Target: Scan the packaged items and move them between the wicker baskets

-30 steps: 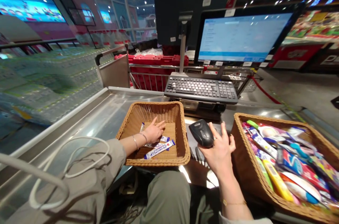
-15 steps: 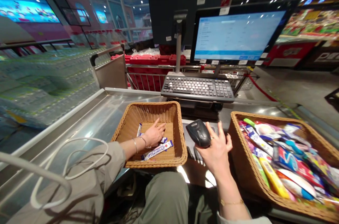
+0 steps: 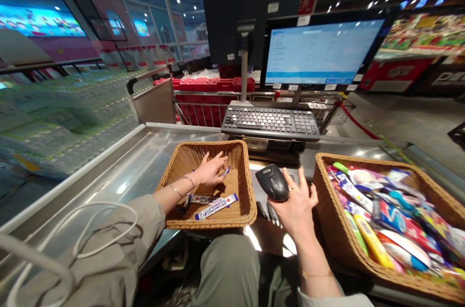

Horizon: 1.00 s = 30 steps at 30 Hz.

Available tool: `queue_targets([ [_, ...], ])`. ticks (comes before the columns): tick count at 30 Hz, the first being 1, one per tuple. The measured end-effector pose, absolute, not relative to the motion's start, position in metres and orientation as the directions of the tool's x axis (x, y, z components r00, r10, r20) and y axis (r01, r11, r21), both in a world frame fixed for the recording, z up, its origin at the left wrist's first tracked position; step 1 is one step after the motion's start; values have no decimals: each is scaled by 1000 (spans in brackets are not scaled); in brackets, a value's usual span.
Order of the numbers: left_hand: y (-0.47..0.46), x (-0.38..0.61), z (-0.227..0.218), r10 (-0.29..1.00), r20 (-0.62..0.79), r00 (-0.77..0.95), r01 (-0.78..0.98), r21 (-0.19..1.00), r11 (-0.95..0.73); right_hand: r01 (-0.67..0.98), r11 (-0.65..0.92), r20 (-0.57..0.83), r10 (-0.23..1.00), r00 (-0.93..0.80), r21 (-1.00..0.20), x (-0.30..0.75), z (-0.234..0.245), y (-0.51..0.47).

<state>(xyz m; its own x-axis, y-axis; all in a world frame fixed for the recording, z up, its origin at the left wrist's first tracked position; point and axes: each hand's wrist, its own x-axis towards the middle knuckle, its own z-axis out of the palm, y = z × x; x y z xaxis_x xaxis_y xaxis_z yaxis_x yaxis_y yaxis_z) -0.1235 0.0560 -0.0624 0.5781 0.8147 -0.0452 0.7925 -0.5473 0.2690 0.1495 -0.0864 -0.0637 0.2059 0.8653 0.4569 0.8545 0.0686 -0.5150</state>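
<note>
My left hand (image 3: pixel 210 172) is inside the left wicker basket (image 3: pixel 251 186), with its upper fingers raised. Pinched beneath it is a slim blue-and-white packet (image 3: pixel 226 171), mostly covered by the hand. Two similar slim packets lie on the basket floor: a white-and-blue one (image 3: pixel 217 207) in front and a darker-looking one (image 3: pixel 203 199) just behind it. My right hand (image 3: pixel 296 200) holds a black barcode scanner (image 3: pixel 272 182) between thumb and index finger, other fingers spread. The scanner's head points left, between the two baskets; its lower part is hidden.
A second wicker basket (image 3: pixel 336 220), full of colourful packaged goods, stands at the right. Behind are a keyboard (image 3: pixel 271 120) and a lit monitor (image 3: pixel 321 53). A white cable (image 3: pixel 105 204) loops over the metal counter (image 3: pixel 145 152) and my left sleeve.
My left hand has moved back and up inside the basket, away from the two front packets, with one packet under its fingers. The right hand and scanner stay put.
</note>
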Motion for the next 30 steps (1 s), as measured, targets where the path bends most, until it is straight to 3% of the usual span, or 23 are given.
queue_targets([
  [4, 60, -125, -66, 844, -24, 535, 671, 619, -408, 855, 63, 454, 866, 209, -515, 150, -63, -86],
  [11, 60, -131, -78, 857, -81, 508, 541, 805, -245, 852, 70, 453, 868, 205, -519, 149, -63, -86],
  [20, 60, -137, -85, 916, -73, 395, 485, 863, -140, 847, 69, 443, 873, 205, -528, 149, -63, -85],
  [27, 72, -151, -105, 983, -126, 134, 616, 788, 17, 847, 63, 444, 871, 212, -528, 149, -64, -85],
  [30, 76, -159, -104, 975, -187, 121, 674, 736, 58, 856, 61, 450, 869, 207, -513, 149, -65, -86],
])
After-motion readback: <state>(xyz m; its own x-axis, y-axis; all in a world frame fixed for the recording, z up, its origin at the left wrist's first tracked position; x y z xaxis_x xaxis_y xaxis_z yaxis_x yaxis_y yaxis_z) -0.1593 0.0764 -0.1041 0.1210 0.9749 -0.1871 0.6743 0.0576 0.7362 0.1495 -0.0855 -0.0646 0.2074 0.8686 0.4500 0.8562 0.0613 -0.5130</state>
